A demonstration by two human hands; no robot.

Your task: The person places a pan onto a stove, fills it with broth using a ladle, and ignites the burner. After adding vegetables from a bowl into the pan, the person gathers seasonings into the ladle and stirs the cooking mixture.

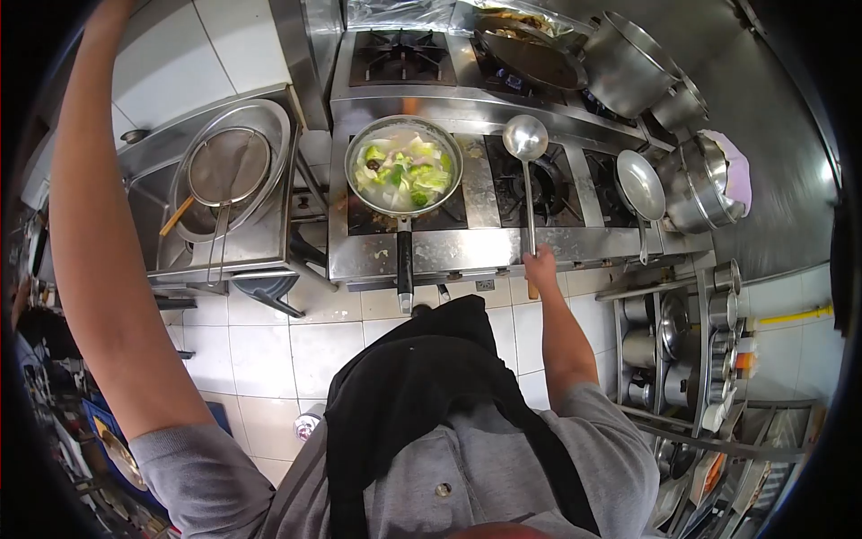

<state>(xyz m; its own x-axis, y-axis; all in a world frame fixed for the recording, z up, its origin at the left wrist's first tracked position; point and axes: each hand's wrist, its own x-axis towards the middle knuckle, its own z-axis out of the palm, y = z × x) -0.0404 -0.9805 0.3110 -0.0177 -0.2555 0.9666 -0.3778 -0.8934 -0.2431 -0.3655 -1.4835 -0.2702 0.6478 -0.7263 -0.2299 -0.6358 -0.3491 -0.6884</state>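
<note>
White floor tiles (327,355) run up to a stainless-steel gas range (485,247) that stands just beyond the right hand (540,265). That hand's fingers are curled tightly around the shaft of a long steel ladle (529,205), whose wooden end pokes out on the near side. Raised past the top left edge of view, the left forearm (117,269) carries its hand out of sight, so I cannot tell whether that hand is spread or gripping.

Left of the right hand, a round metal pan with a black handle (365,206) sits on the range, holding chopped green and white vegetables (413,175) in pale liquid. Between it and the left forearm, a round mesh strainer (229,166) lies over a wide metal basin (279,135). Right of the right hand rests a small grey frying pan (640,184). Ahead of that hand, the ladle's round bowl is above a black burner; whether they touch is unclear. Farthest ahead stand a dark wok (534,63) and a tall steel pot (631,67).
</note>
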